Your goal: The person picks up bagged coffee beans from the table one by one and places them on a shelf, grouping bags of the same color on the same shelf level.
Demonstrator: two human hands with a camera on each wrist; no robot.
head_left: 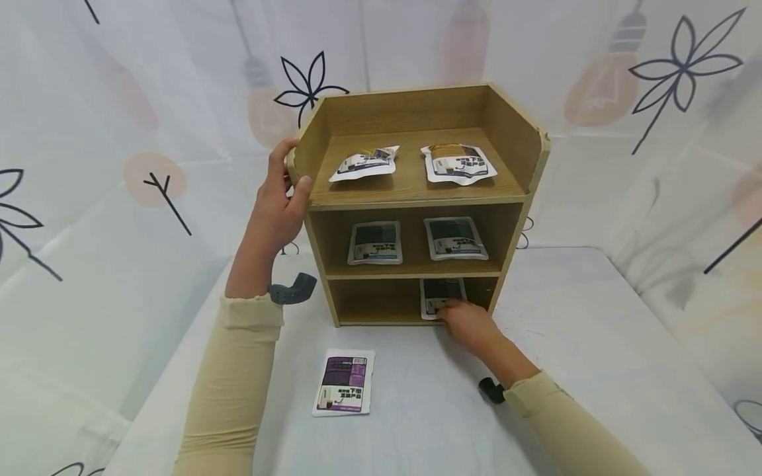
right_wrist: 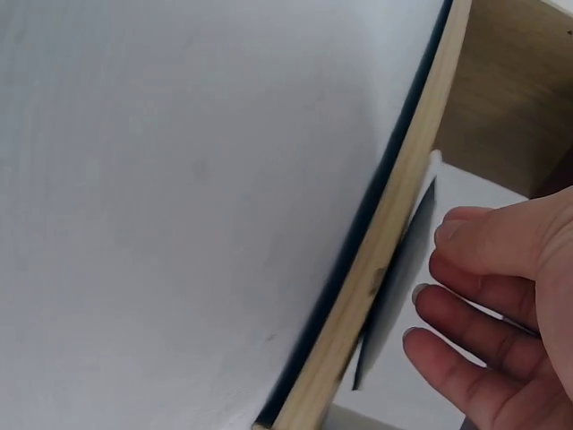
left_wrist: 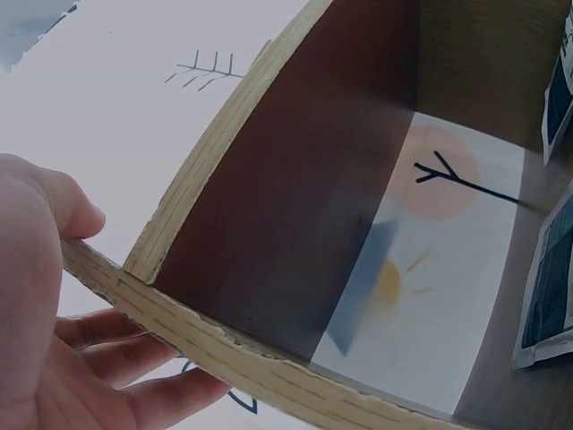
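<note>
My left hand (head_left: pixel 277 210) grips the left side panel of a small wooden shelf (head_left: pixel 411 199), thumb on one face and fingers behind, as the left wrist view shows. At the lowest compartment's front, my right hand (head_left: pixel 474 328) is beside a dark-and-white flat pouch (head_left: pixel 432 289) lying inside on the right. The right wrist view shows relaxed, slightly bent fingers (right_wrist: pixel 466 309) close to that pouch's edge (right_wrist: pixel 400 278), with a small gap visible. A purple-and-white pouch (head_left: pixel 344 385) lies flat on the table, in front of the shelf and between my arms.
Two brown-labelled pouches, left (head_left: pixel 366 165) and right (head_left: pixel 458 164), lie on the shelf's top. Two dark green pouches, left (head_left: pixel 375 243) and right (head_left: pixel 455 238), occupy the middle compartment. The white table (head_left: pixel 411 433) meets a patterned cloth backdrop (head_left: pixel 202 99) behind.
</note>
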